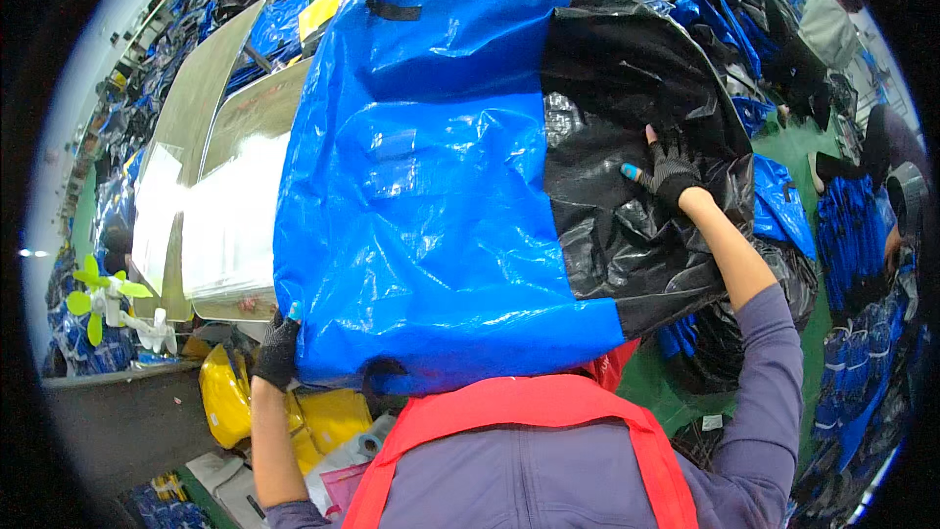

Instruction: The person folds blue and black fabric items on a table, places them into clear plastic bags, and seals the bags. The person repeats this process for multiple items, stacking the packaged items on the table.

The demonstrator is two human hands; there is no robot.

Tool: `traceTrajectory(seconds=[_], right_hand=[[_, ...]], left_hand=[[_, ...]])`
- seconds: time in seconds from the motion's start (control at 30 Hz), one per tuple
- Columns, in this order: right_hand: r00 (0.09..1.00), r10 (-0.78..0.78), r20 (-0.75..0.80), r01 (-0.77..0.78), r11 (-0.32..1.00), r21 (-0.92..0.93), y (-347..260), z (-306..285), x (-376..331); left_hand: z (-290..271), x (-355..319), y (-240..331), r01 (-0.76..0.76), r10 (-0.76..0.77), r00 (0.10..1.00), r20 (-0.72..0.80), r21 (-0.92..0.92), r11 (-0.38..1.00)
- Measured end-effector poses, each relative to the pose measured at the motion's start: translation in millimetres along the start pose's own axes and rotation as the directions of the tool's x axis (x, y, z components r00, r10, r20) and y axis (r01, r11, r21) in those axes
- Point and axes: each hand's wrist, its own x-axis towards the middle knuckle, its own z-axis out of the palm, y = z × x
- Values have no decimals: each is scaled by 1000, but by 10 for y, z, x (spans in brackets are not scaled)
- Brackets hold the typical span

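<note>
A large, creased tarpaulin piece, blue on the left and black on the right, spreads out before me. Whether it is a bag or a single sheet I cannot tell. Small dark patches show at its upper left and along its near edge. My right hand, in a dark fingerless glove with a blue thumb tip, rests on the black part with fingers spread. At the near left corner, my left hand grips the blue edge; its thumb shows, while most of the other fingers are hidden.
Left of the tarpaulin are shiny, pale flat panels and a small green-bladed fan. Yellow pieces lie below my left hand. Blue and black bundles are heaped at the right. Another person is at the far right.
</note>
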Motion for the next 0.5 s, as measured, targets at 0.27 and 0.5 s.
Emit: traceTrajectory(seconds=[0.27,0.5], right_hand=[[985,71,-161,-77,996,-36,-45,6,180],[993,-91,-75,86,994,-64,53,-116,115]], left_hand=[[-156,-223,-330,-238,251,967,-38,-482,843],[-1573,472,-189,-80,424,904,-60,949,304]])
